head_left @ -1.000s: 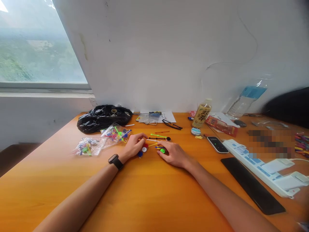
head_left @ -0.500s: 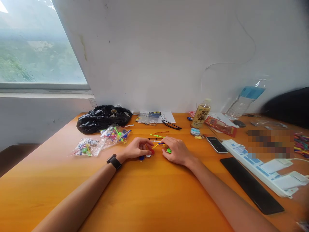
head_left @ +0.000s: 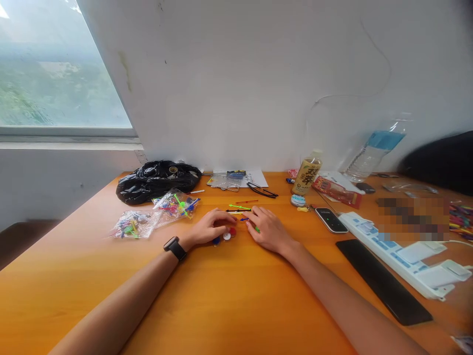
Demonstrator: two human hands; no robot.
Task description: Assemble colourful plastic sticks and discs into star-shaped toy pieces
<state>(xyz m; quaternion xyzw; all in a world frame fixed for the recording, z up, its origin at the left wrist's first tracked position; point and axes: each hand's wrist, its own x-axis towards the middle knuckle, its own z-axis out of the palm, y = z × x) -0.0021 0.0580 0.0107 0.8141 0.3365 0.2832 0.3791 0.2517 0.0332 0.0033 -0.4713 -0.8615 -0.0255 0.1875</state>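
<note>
My left hand (head_left: 211, 226) rests on the table with curved fingers, thumb apart from them, and nothing visible in its grip. Just by its thumb lie a red disc (head_left: 232, 231), a white disc (head_left: 226, 236) and a blue disc (head_left: 216, 241). My right hand (head_left: 269, 229) is curled, its fingers closed at the tail of a blue plastic arrow (head_left: 244, 219). Beyond the fingertips, a green arrow (head_left: 236, 206), a black arrow (head_left: 236, 211) and a pale yellowish arrow (head_left: 235, 213) lie roughly parallel. Part of a green piece (head_left: 257, 230) shows under the right hand.
Clear bags of coloured parts (head_left: 133, 225) and a black plastic bag (head_left: 155, 181) lie at left. Behind are papers (head_left: 258, 177) and a black cable tie loop (head_left: 261, 189). A drink bottle (head_left: 307, 173), a phone-like device (head_left: 331, 220) and a power strip (head_left: 384, 249) stand at right.
The yellow arrow that slanted between my hands now lies alongside the black one. My left fingers have drawn slightly away from the discs, showing more of them.
</note>
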